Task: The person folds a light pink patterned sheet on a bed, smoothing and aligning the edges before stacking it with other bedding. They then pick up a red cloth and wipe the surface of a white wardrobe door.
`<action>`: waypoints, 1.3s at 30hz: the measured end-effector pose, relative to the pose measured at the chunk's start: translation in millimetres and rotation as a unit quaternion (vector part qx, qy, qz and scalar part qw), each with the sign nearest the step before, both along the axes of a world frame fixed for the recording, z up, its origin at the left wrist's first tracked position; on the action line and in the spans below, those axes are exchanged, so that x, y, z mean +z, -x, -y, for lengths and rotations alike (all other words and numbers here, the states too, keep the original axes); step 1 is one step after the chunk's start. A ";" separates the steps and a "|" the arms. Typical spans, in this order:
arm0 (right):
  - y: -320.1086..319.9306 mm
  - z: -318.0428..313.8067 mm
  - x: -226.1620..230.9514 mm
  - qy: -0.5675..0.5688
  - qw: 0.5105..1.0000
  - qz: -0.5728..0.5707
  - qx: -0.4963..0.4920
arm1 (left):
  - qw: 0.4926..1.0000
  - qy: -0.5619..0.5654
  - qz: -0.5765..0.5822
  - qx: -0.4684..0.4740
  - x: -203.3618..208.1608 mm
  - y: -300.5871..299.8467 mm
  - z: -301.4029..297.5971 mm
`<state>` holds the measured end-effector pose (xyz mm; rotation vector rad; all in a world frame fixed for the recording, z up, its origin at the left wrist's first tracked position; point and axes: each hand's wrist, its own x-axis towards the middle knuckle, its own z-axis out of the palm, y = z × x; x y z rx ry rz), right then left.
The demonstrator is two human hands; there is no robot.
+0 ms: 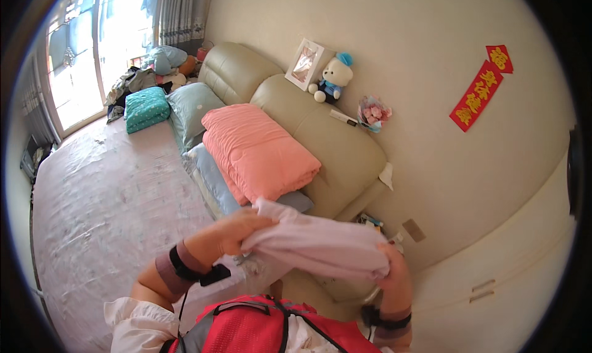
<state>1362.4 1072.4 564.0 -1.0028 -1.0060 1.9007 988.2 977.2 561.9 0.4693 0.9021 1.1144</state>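
Observation:
A folded bundle of pale pink cloth is stretched between my two hands, over the near right corner of the bed. My left hand grips its left end, fingers closed over the fabric. At the other end my right hand is closed around the cloth's edge; part of its fingers is hidden by the fabric. Just beyond the cloth, a folded coral quilt rests on top of blue-grey pillows.
The bed has a pale patterned sheet. Along its padded headboard stand a white box, a teddy bear and a small bouquet. A teal folded quilt and piled clothes lie toward the window. A white cabinet stands at right.

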 end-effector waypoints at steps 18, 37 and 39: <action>285.9 -503.3 -55.9 -0.069 0.915 -0.157 0.364 | 0.888 -0.092 -0.192 0.407 38.3 95.2 -245.7; 297.9 -444.6 -261.0 -0.307 0.916 0.234 0.112 | 0.758 0.103 -0.471 0.440 -244.1 103.9 -248.2; 284.1 -427.7 -242.8 -0.546 0.767 0.333 0.049 | 0.562 0.109 -0.720 0.393 -225.0 73.9 -264.1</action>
